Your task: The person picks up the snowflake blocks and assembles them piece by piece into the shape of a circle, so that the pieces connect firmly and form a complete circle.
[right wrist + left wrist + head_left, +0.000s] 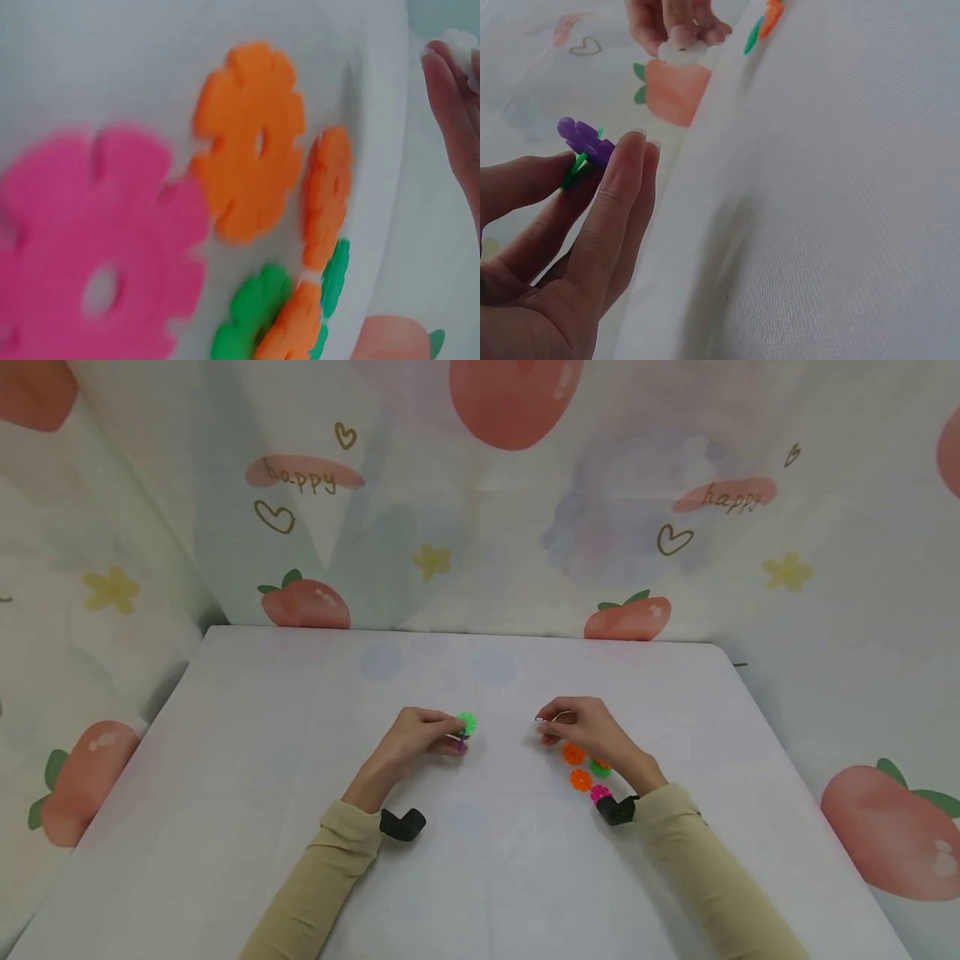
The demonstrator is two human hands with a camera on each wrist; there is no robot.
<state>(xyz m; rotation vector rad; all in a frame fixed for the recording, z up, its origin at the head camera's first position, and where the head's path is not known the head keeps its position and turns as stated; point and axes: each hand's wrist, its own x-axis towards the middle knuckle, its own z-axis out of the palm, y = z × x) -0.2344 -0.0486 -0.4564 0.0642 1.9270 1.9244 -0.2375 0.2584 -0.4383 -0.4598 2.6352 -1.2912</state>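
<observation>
Jutting from the fingertips of the left hand (420,732), a green disc (467,723) with a notched rim sat raised above the table (465,877). A purple disc (589,141) crossed it at an angle; whether the two were slotted together or only touching could not be told. Both lay at the very ends of the digits, well out from the palm. The left hand pinched the green disc, its digits parted only by what they held, and a couple of longer fingers reached alongside the purple disc, fairly straight.

Well apart from this pair, the right hand (588,723) had thumb and fingers closed together on a white piece (682,54), also at the tips and partly covered by them.

Beneath and just beside the right wrist lay a loose group: a pink disc (142,202), three orange discs (255,142) and some green pieces (251,311) partly hidden under the orange, their number unclear. Black mounts (403,825) stuck out inward at the wrists, by the cuffs of the tan sleeves (318,881). Behind stood a pale backdrop (480,527) printed with fruit, hearts and flowers.
</observation>
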